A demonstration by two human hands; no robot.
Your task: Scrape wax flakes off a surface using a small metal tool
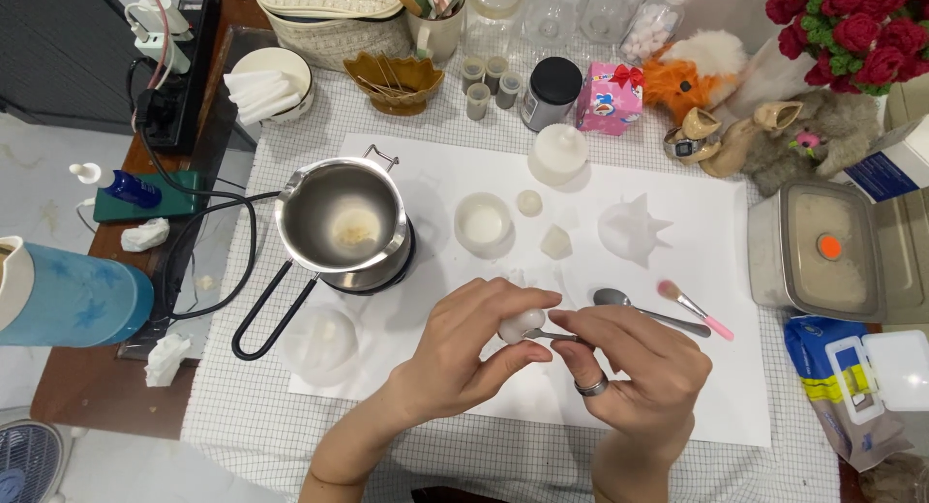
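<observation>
Containers first: just beyond my left hand sits a steel melting pot on a small black burner, a pale yellowish residue lying at its bottom and its long black handle pointing back toward my left wrist. Straight ahead of both hands a small white cup holds something white and smooth. Well off past my right hand a lidded plastic box is filled with a pale beige grainy stuff, an orange disc lying on top.

My left hand is curled closed around a small white wax piece, fingers and thumb pinching it from both sides. My right hand, a dark ring on one finger, is closed on a thin metal tool whose tip touches the piece. Both hands meet just above the white paper sheet on the desk.

Rounded, lumpy and milky white, the piece looks matte; its finer shape I cannot tell. Beside my right hand lie a metal spoon and a pink brush.
</observation>
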